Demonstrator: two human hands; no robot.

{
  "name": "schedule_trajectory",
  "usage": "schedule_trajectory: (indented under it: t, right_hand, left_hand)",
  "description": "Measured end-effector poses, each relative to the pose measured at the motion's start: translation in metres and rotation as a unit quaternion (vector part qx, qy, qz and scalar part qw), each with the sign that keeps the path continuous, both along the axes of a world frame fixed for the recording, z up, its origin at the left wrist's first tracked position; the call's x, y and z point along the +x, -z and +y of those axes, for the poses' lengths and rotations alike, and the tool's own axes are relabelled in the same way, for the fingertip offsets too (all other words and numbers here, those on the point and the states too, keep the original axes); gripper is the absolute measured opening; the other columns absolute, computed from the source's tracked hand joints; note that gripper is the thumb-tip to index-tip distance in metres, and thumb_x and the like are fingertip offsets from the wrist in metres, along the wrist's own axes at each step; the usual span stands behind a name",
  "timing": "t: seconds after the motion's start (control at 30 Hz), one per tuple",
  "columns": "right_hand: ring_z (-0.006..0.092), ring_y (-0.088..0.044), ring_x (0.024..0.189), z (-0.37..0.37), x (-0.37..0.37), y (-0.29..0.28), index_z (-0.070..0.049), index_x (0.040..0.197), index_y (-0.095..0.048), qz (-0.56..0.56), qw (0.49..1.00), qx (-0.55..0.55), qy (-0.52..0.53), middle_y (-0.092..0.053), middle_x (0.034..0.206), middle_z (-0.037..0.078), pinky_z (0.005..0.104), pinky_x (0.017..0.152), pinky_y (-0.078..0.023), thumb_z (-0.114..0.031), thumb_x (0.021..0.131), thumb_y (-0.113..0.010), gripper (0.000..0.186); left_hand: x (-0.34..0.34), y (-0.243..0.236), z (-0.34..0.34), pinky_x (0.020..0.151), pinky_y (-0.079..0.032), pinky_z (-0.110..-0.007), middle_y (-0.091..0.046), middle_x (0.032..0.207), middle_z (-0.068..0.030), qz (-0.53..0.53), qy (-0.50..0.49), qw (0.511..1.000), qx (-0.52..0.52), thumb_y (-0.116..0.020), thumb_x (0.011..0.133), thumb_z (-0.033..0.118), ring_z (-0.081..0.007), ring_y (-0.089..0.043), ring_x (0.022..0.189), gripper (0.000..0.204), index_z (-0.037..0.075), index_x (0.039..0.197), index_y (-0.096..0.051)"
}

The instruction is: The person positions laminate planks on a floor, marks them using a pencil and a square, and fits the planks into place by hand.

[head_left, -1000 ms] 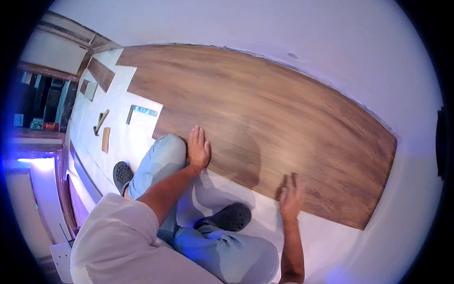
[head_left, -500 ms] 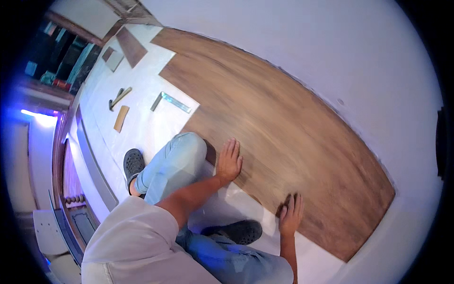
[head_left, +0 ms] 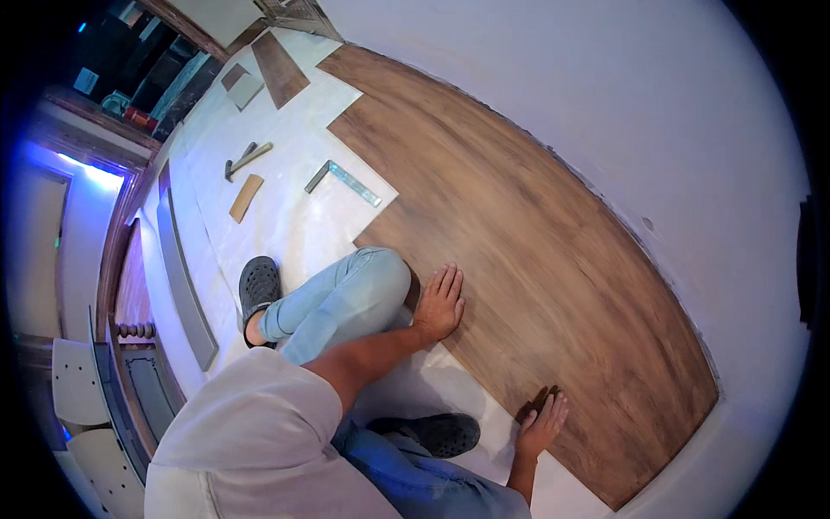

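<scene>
Brown wood-look floor planks [head_left: 519, 233] lie joined along the wall, with stepped ends at the far left. Flat on the planks near their front edge rests my left hand [head_left: 439, 304], fingers stretched out. Farther right, my right hand [head_left: 542, 422] also lies with straight fingers at the same edge. Neither hand holds anything. Beyond my bent knee, a try square [head_left: 350, 183] with a shiny blade is on the white underlay [head_left: 285, 238]. A hammer [head_left: 249, 161] and a short tan wood block [head_left: 246, 198] lie left of it.
A white wall [head_left: 640, 112] borders the planks on the far side. Loose plank pieces [head_left: 278, 71] lie at the far end. A long grey plank [head_left: 184, 277] stretches along the left. My dark clogs [head_left: 260, 285] stand on the underlay. Furniture fills the lower left.
The view has shifted, so the floor and tools appear farther right. Both hands remain on the planks; the right one appears a little closer to the front edge.
</scene>
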State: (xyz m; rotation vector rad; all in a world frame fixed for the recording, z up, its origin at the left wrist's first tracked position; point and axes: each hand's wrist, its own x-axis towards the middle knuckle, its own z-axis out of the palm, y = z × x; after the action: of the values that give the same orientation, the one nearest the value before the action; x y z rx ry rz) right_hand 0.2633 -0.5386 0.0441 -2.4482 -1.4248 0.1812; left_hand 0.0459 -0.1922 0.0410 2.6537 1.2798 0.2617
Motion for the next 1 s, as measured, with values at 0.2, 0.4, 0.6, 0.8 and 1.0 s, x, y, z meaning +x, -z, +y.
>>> schedule_trajectory:
  t: [0.2,0.4,0.6,0.8,1.0]
  right_hand:
    - [0.0418,-0.040,0.150,-0.023,0.043,0.019,-0.002,0.147,-0.056,-0.031,0.998,-0.018,0.057,-0.046,0.162,0.019,0.0548,0.124,-0.031,-0.021,0.095,-0.059,0.055]
    - [0.0417,-0.056,0.130,-0.065,-0.029,-0.011,-0.001,0.138,-0.059,-0.004,0.965,0.045,0.258,-0.061,0.141,0.020,0.0488,0.111,-0.044,-0.007,0.096,-0.062,0.043]
    - [0.0414,-0.059,0.107,-0.111,-0.266,-0.032,0.000,0.121,-0.063,0.085,0.864,-0.021,0.496,-0.065,0.113,0.021,0.0489,0.097,-0.049,-0.020,0.090,-0.078,0.040]
    - [0.0431,-0.052,0.127,-0.095,-0.345,-0.038,0.000,0.134,-0.056,0.103,0.865,-0.043,0.490,-0.058,0.133,0.024,0.0510,0.110,-0.043,-0.014,0.086,-0.078,0.054]
    - [0.0444,-0.050,0.130,-0.123,-0.433,-0.022,0.002,0.135,-0.053,0.039,0.801,-0.126,0.584,-0.055,0.136,0.027,0.0510,0.112,-0.042,0.000,0.082,-0.060,0.053]
  left_hand:
    - [0.038,0.014,0.003,0.126,-0.024,-0.053,-0.040,0.163,-0.0241,0.079,-0.013,0.996,-0.039,-0.055,0.098,0.029,-0.0407,-0.034,0.152,0.064,-0.005,0.151,-0.045]
    - [0.015,0.027,-0.012,0.127,-0.022,-0.052,-0.036,0.165,-0.0256,0.010,0.037,0.997,0.065,-0.055,0.102,0.032,-0.0441,-0.031,0.153,0.066,-0.005,0.155,-0.042]
    - [0.010,0.022,-0.006,0.127,-0.021,-0.054,-0.030,0.167,-0.0274,-0.004,0.056,0.997,0.046,-0.051,0.104,0.038,-0.0456,-0.028,0.153,0.070,-0.007,0.156,-0.039]
    - [-0.009,0.035,0.016,0.128,-0.019,-0.053,-0.027,0.168,-0.0297,0.066,0.114,0.987,0.090,-0.049,0.106,0.045,-0.0474,-0.024,0.155,0.073,-0.007,0.156,-0.040]
    - [-0.027,-0.017,0.175,0.130,-0.019,-0.047,-0.035,0.167,-0.0220,0.089,0.621,0.749,-0.214,-0.046,0.107,0.050,-0.0360,-0.024,0.158,0.068,0.001,0.155,-0.046]
